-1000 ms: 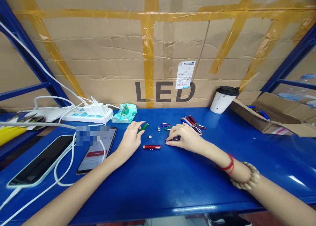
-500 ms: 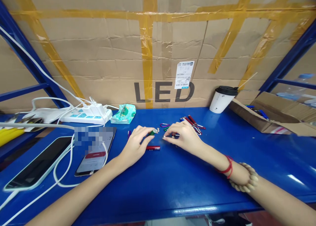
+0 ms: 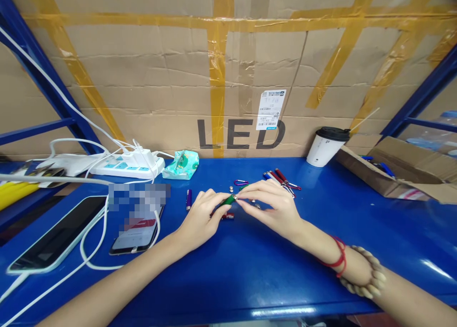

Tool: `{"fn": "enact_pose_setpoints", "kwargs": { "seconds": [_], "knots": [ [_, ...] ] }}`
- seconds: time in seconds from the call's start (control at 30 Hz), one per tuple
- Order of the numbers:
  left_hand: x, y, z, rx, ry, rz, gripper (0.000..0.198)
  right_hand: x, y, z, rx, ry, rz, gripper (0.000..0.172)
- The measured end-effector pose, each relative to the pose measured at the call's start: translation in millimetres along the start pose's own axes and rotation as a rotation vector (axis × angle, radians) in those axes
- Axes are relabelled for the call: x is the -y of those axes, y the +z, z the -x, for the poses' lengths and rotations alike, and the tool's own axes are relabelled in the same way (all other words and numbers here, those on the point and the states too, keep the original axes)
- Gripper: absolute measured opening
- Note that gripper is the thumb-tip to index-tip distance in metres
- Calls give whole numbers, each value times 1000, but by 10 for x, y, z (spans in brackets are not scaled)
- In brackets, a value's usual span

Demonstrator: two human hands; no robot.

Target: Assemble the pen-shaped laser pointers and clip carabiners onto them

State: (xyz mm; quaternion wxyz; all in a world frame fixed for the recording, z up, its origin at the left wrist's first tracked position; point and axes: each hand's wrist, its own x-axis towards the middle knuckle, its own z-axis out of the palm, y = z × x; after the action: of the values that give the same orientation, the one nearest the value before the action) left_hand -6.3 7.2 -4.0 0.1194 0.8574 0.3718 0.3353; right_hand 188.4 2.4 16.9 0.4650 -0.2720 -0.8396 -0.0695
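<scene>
My left hand [image 3: 202, 217] is closed round a small green tube [image 3: 229, 201] held just above the blue table [image 3: 228, 265]. My right hand [image 3: 273, 205] meets it from the right, its fingertips pinched on something tiny at the tube's end. Under the left fingers a red tube [image 3: 228, 216] lies partly hidden. A purple tube [image 3: 188, 199] lies to the left of my left hand. A small silver round piece [image 3: 231, 189], a purple carabiner [image 3: 240, 182] and a bunch of red and blue tubes [image 3: 283, 178] lie just beyond the hands.
A phone [image 3: 137, 229] and a larger dark phone [image 3: 53, 241] lie at the left with white cables. A power strip [image 3: 121, 167] and a green tissue pack [image 3: 180, 164] sit at the back left. A white cup [image 3: 326, 147] and an open cardboard box [image 3: 389, 172] stand at the right.
My left hand carried the green tube rightward to the middle. My right hand left the table by the red tube and came to the green tube's end. The purple tube now shows.
</scene>
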Motion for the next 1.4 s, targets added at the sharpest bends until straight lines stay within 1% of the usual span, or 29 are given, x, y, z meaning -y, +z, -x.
{"fn": "enact_pose_setpoints", "kwargs": {
  "seconds": [0.07, 0.2, 0.3, 0.37, 0.53, 0.7, 0.83, 0.93, 1.03, 1.07, 1.17, 1.23, 1.3, 1.4],
  "knots": [
    [-3, 0, 3, 1, -18, -1, 24, -3, 3, 1, 15, 4, 0, 6],
    [-27, -10, 11, 38, -4, -20, 23, 0, 13, 4, 44, 6, -24, 8],
    [-43, -21, 14, 60, 6, -31, 22, -8, 17, 9, 30, -8, -42, 5],
    [-45, -23, 15, 51, 8, -35, 21, -15, 22, 14, 22, -8, -44, 5],
    [-41, -13, 20, 21, -10, -44, 21, -10, 47, 34, 60, 6, -12, 16],
    [-60, -24, 28, 27, -20, -30, 23, 25, 54, 21, -1, 40, -7, 6],
    [-57, -30, 42, 38, 20, -43, 24, 22, 57, 12, 101, 51, -76, 7],
    [-39, -3, 52, 68, 22, -47, 23, -1, 74, 21, 141, 60, -115, 8],
    [-26, 26, 46, 74, -8, -47, 21, -25, 102, 27, 167, 133, -139, 3],
    [-23, 28, 39, 60, -37, -47, 20, -34, 111, 28, 184, 168, -149, 4],
    [-16, 8, 6, -42, -200, -11, 19, -82, 135, 27, 247, 269, -150, 22],
    [-10, -21, -17, -129, -307, 27, 19, -126, 151, 29, 319, 284, -99, 28],
    [-4, -49, -30, -196, -350, 58, 18, -167, 177, 30, 426, 237, -20, 29],
    [-4, -62, -31, -226, -340, 75, 18, -199, 241, 21, 566, 126, 79, 32]
  ]
}}
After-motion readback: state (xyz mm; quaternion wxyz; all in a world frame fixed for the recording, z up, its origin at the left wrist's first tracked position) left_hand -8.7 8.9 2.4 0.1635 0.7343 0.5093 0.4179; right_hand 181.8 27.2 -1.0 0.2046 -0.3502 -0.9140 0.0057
